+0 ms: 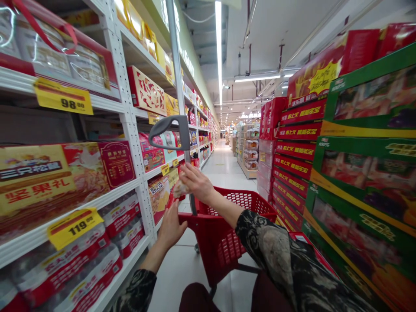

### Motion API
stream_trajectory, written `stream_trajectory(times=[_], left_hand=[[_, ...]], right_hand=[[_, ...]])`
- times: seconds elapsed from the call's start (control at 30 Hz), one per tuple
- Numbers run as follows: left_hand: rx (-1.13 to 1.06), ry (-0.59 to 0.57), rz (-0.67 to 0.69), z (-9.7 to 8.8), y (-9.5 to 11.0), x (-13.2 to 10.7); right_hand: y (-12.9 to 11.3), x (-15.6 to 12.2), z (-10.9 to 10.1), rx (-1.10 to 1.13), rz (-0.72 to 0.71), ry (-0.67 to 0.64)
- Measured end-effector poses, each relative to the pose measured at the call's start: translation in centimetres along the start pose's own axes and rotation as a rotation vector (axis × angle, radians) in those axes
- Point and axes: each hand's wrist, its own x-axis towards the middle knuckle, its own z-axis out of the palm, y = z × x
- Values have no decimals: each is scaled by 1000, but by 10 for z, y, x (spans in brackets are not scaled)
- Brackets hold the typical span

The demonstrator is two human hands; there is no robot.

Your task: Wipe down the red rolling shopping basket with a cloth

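From my end I read this as shop, supermarket-style. At 9 o'clock, white shelving (121,82) packed with boxed goods (35,173); yellow price tags (65,97) on shelf edges, 98.00 near 10 o'clock, 119.00 near 8. At 3 o'clock, red cartons (295,160) and green cartons (354,173) stacked high. Red shopping cart (208,247) at 6 o'clock. Toward 12 o'clock I see long aisle (222,167), more stocked racks (250,147), strip light (219,52) overhead.

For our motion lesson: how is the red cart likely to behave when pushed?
The red cart probably rolls easily, with a wheel visible underneath. Its hole-filled walls suggest fairly light, stiff plastic. The tall pole at its edge might make it wobble.
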Motion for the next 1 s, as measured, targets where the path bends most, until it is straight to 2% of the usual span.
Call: stream_trajectory(times=[0.07, 0.13, 0.27, 0.4, 0.57, 0.63, 0.77, 0.83, 0.9, 1.0], left_hand=[[-13, -4, -20, 0, 0, 0], [-34, -5, -22, 1, 0, -1], [-45, -3, -25, 0, 3, -2], [3, -77, -29, -5, 10, -1], [-36, -117, -86, -12, 16, 4], [-122, -96, -171, -13, 18, 6], [-313, -38, -373, -14, 24, 9], [-316, 45, -417, -16, 29, 9], [-334, 93, -392, -18, 34, 10], [-475, 13, -334, -18, 41, 13]], right_hand=[[7, 11, -7, -17, 53, 31], [8, 6, -7, -26, 49, 23], [-8, -34, 3, -2, 2, -31], [-31, -72, 16, 110, 56, -50], [-60, -87, 24, 275, 281, 37], [-70, -84, 20, 367, 392, 61], [-82, -73, 8, 618, 741, 237], [-83, -69, 3, 781, 857, 226], [-82, -67, -1, 921, 946, 159], [-82, -69, -6, 939, 1013, 81]])
